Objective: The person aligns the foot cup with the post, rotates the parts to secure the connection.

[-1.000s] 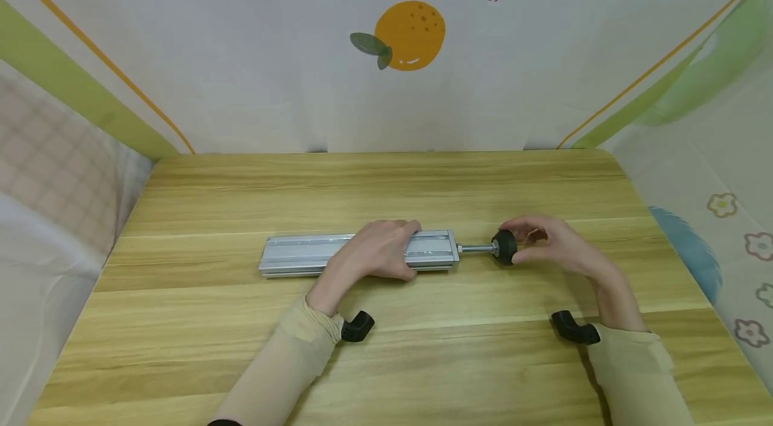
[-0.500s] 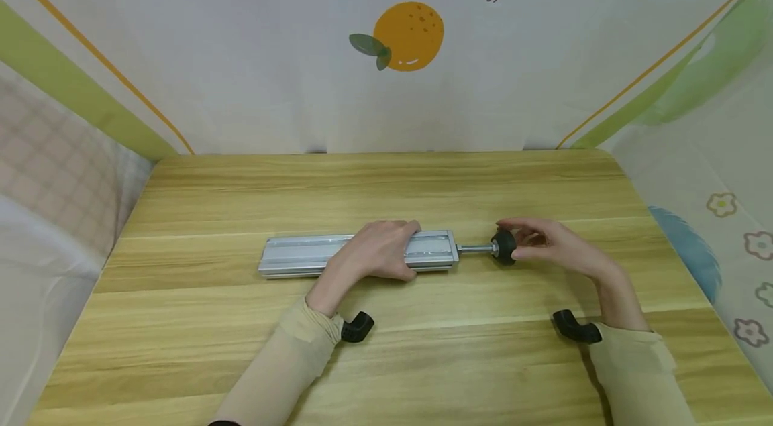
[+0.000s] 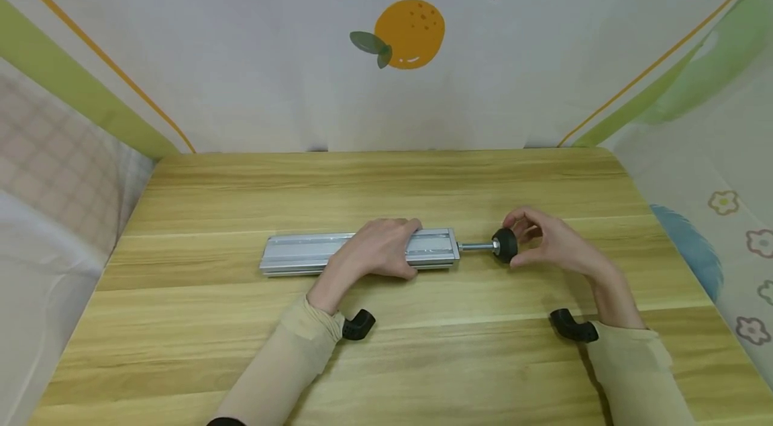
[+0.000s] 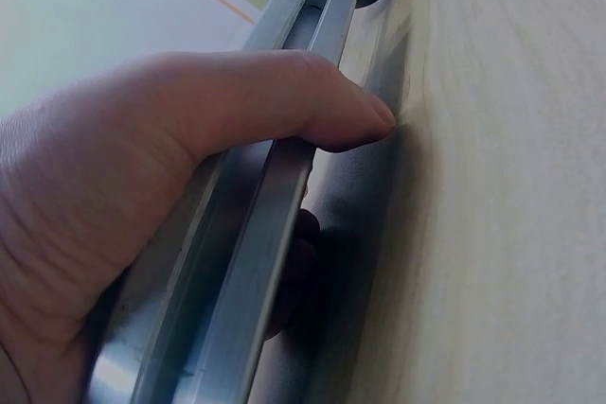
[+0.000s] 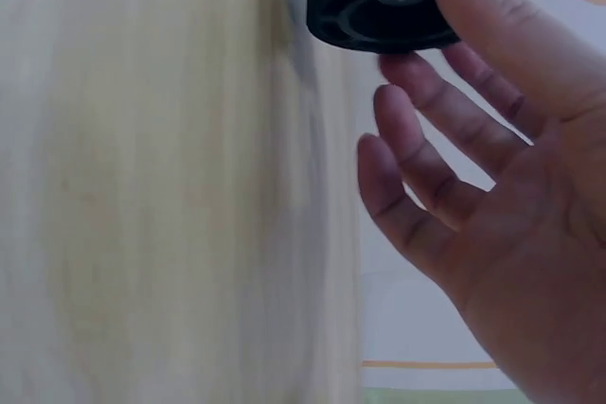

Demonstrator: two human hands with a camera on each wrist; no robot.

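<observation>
The left hand [image 3: 376, 249] grips the metal bar [image 3: 302, 253] from above, its thumb down the near side; the bar lies on the wooden table [image 3: 447, 365], and a bolt [image 3: 477, 247] sticks out of its right end; at the bolt's tip sits a round black knob [image 3: 506, 246], which the right hand [image 3: 558, 243] pinches by its rim between thumb and fingers

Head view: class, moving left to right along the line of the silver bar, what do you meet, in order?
The silver bar's left end → left grip → bar's right end → metal rod → black foot → right grip.
</observation>
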